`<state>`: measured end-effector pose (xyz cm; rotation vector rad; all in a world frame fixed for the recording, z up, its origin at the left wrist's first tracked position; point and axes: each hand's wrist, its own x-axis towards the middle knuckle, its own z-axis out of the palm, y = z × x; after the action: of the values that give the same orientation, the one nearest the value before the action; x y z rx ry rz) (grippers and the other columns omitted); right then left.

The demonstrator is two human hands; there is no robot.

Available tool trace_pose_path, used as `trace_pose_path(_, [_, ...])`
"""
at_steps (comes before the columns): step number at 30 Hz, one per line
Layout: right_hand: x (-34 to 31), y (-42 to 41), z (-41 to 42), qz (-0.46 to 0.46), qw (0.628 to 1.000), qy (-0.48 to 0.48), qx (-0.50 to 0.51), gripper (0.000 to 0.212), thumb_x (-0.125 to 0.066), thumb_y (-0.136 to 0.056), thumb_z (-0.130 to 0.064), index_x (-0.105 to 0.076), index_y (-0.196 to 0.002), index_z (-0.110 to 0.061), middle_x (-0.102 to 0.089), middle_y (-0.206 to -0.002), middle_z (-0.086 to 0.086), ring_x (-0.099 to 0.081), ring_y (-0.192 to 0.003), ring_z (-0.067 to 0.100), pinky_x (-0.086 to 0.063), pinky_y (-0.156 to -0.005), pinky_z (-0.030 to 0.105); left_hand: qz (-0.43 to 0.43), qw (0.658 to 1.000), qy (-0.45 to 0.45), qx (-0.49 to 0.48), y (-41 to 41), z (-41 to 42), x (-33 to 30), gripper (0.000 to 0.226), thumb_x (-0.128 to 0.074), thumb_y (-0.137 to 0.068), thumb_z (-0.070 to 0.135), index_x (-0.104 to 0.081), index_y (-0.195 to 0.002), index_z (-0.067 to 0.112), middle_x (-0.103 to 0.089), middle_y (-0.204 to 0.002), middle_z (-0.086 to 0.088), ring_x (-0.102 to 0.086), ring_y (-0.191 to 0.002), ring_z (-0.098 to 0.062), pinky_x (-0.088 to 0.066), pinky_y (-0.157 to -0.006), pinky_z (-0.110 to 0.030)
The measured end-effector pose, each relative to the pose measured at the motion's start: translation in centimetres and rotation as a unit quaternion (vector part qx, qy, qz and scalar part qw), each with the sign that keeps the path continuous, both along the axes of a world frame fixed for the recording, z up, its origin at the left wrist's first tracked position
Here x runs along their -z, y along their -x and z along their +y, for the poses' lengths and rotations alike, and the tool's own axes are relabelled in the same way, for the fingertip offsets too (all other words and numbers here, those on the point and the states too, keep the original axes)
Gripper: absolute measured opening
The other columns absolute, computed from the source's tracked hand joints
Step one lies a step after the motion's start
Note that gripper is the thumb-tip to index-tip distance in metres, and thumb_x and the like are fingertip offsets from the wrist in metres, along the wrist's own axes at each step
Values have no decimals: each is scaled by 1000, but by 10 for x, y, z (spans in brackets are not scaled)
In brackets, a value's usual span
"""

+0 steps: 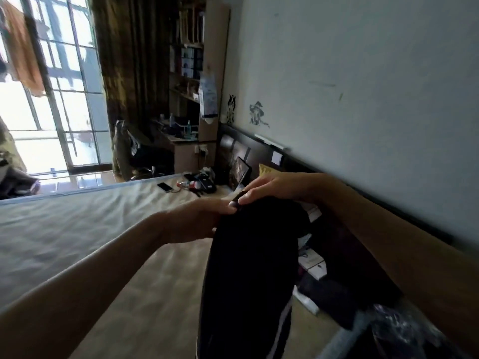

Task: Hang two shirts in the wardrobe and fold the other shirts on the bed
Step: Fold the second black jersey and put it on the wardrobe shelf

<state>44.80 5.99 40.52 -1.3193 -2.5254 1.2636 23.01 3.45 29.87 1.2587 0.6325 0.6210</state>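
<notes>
Head view only: left hand (199, 216) and right hand (274, 187) both pinch the top edge of a black shirt (248, 268), hanging above the bed (77, 229) near its headboard side. Soft, light, limp; best held at the shoulders.

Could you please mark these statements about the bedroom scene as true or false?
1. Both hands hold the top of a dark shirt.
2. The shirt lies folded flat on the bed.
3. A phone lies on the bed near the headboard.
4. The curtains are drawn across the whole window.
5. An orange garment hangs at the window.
1. True: the left hand and right hand pinch the top of the dark shirt.
2. False: it hangs down from the hands above the bed.
3. True: the phone lies there, among other small items.
4. False: the curtain is bunched aside, and the window is bright.
5. True: the orange garment hangs at upper left.
</notes>
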Motion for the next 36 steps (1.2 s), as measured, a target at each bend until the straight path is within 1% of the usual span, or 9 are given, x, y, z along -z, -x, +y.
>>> trace_pose_path(6, [-27,10,-4,-33,990,-138,2,28,-76,-82,-48,-71,-93,-22,-73,-89,-6,-68,-81,8,-53,-74,24,62,986,-116,-104,35,-24,-41,31,-80,-82,22,-65,-108,13,-69,-114,-6,-65,-106,-19,-53,-87,-31])
trace_pose_path(9, [-35,16,-8,-26,986,-162,-18,32,-82,-76,-45,-75,-96,-21,-74,-83,-10,-67,-76,2,-52,-71,21,253,957,-142,7,48,-43,-60,42,-77,-83,14,-61,-122,19,-73,-106,-6,-69,-92,-17,-53,-71,-27])
trace_pose_path(12, [-40,30,-13,-11,979,-190,-67,28,-85,-77,-32,-77,-98,-15,-76,-89,-1,-70,-81,9,-56,-75,29,350,923,-123,106,50,-55,-67,35,-78,-81,22,-62,-111,15,-69,-85,9,-61,-74,-5,-44,-60,-19])
trace_pose_path(18, [-57,39,-2,32,952,-288,-102,23,-85,-77,-22,-78,-98,-13,-76,-89,3,-72,-82,15,-57,-72,23,445,879,-170,-13,86,-45,-52,13,-71,-91,35,-73,-103,32,-71,-91,18,-61,-84,2,-47,-76,-24])
trace_pose_path(22, [-64,32,15,35,909,-409,-68,18,-79,-82,-40,-76,-82,-22,-70,-66,-14,-63,-61,-1,-42,-54,9,497,848,-174,-60,116,-44,-42,5,-77,-85,40,-74,-87,37,-67,-75,20,-56,-72,0,-42,-66,-21])
trace_pose_path(25, [-70,25,35,4,882,-471,-20,30,-69,-83,-54,-57,-61,-39,-59,-53,-16,-55,-52,1,-36,-52,14,517,835,-172,-82,139,-48,-45,18,-82,-70,56,-72,-78,43,-71,-79,23,-62,-75,5,-48,-74,-17])
trace_pose_path(27, [-70,19,50,-32,866,-498,18,36,-63,-82,-66,-51,-60,-40,-55,-60,-13,-53,-63,8,-38,-63,26,518,832,-176,-90,150,-53,-48,37,-82,-57,68,-73,-83,42,-75,-87,20,-67,-81,3,-53,-82,-20])
trace_pose_path(31, [-65,7,72,-38,851,-520,58,70,-42,-65,-94,-67,-82,-30,-60,-75,0,-59,-80,26,-38,-72,33,463,851,-170,-180,166,-63,-52,26,-77,-86,35,-71,-108,23,-78,-101,3,-74,-94,-14,-59,-88,-30])
trace_pose_path(36, [-51,-7,104,-83,839,-519,140,65,-45,-77,-69,-70,-114,-21,-68,-113,20,-64,-102,39,-43,-80,40,463,851,-130,-211,193,-78,-52,24,-72,-91,13,-71,-115,14,-77,-107,-7,-75,-97,-24,-60,-90,-36])
